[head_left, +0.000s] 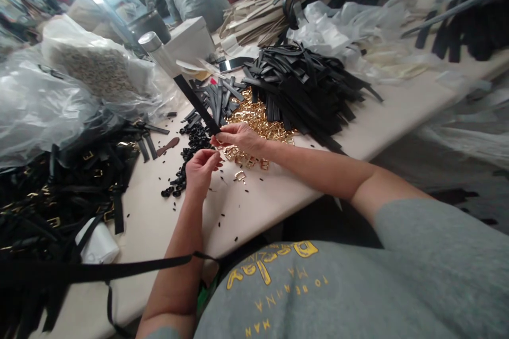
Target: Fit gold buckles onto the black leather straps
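My right hand [242,139] grips the lower end of a black strap [194,100], which slants up to the left above the table. Just below and to the left, my left hand [202,167] has its thumb and fingers pinched together; whatever they hold is too small to make out. Gold buckles [258,116] lie heaped behind and beside my right hand. A pile of small black loops [194,143] is next to my left hand. Beyond the hands lie short black strips [218,96] and a large stack of longer black straps [306,90].
Finished-looking buckled straps [51,196] are heaped at left, with a white roll [99,241] on the near side. A brown-handled tool [169,145] lies on the table [159,222]. Behind are a clear bottle [159,53], a white box [191,39] and plastic bags [99,58].
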Tool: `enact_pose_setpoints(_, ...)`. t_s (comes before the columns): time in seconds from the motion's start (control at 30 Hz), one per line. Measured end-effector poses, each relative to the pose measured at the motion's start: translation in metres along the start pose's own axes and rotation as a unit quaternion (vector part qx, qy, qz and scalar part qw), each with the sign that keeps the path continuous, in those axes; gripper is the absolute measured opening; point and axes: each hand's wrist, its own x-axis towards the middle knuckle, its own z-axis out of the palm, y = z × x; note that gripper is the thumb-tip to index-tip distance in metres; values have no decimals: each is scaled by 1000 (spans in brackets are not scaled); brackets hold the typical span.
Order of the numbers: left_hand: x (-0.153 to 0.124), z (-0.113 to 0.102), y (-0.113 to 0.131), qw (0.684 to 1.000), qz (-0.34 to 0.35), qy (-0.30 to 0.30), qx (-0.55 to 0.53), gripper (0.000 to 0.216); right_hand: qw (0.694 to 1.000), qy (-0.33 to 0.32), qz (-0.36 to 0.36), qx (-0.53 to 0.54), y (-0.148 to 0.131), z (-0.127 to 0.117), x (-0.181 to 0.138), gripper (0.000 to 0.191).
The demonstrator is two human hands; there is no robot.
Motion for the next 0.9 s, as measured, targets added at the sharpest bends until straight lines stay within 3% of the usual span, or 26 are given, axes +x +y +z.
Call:
enact_pose_setpoints(0.13,-8,-5,0,983,-24,-151,107,21,1000,-12,9,-6,0,-6,3,31)
enact_pose_setpoints(0.23,-11,-1,-1,958,31,-190,212,16,1000,-14,10,0,1,-9,5,35)
enact_pose_setpoints(0.3,-8,-6,-1,954,53,-170,240,16,1000,-8,8,-2,1,-10,5,37)
enact_pose_setpoints(0.37,-1,-25,2,966,44,-114,230,19,1000,-2,6,-12,0,-11,5,38)
enact_pose_setpoints(0.47,7,-73,8,971,27,24,236,27,999,9,1,-39,-2,-13,5,37)
enact_pose_setpoints(0.53,4,-106,9,956,39,117,265,33,998,28,-6,-51,-3,-14,6,36)
enact_pose_setpoints(0.6,-5,-130,4,938,50,170,300,41,997,43,-13,-56,-2,-15,6,37)
enact_pose_setpoints(0.73,-32,-141,-20,910,37,137,390,54,997,50,-12,-64,-2,-17,9,40)
enact_pose_setpoints(0.9,-40,-108,-45,896,68,92,429,64,996,50,-21,-77,0,-18,8,46)
